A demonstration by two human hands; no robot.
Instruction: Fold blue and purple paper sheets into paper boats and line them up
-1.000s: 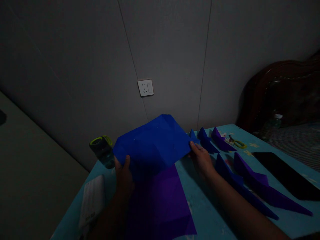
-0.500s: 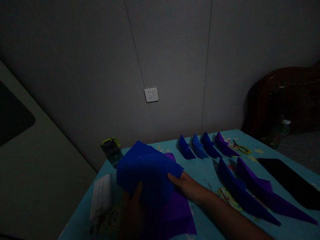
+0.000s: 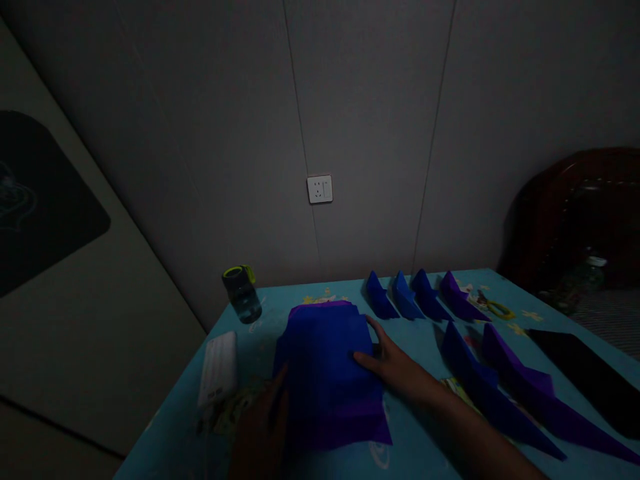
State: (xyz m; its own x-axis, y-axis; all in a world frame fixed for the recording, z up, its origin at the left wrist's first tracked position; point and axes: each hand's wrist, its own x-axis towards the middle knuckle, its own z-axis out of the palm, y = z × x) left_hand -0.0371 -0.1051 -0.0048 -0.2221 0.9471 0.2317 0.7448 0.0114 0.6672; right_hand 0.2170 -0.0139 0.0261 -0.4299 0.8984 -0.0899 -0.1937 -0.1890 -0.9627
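Observation:
A blue paper sheet (image 3: 325,353) lies flat on a purple sheet (image 3: 350,427) on the light blue table (image 3: 410,440). My left hand (image 3: 263,433) rests at the blue sheet's near left edge, thumb up along it. My right hand (image 3: 395,367) lies on the sheet's right edge, fingers stretched flat and pressing the paper. Neither hand grips anything.
Several small folded blue and purple paper boats (image 3: 415,297) line the table's back. Two long folded pieces (image 3: 505,393) lie right. A black phone (image 3: 585,373), yellow scissors (image 3: 493,307), a bottle (image 3: 241,295), a white power bank (image 3: 219,368) also lie here. The wall has a socket (image 3: 320,189).
The blue sheet was held up by both hands, then brought down and laid flat on the purple sheet. My right hand moved left onto it.

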